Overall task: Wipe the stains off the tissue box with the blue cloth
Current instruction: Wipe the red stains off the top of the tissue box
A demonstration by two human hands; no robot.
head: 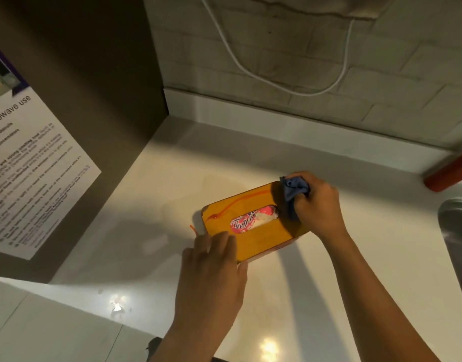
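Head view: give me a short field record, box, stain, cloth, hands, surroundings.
box: orange tissue box, flat on white counter
stain: red streak along far edge of lid; small red mark on counter beside it
cloth: blue, bunched, on box's right end
right hand: grips cloth
left hand: fingers flat on box's near-left corner
sink: far right

Head view, looking steeply down, close over countertop (pixel 329 296)
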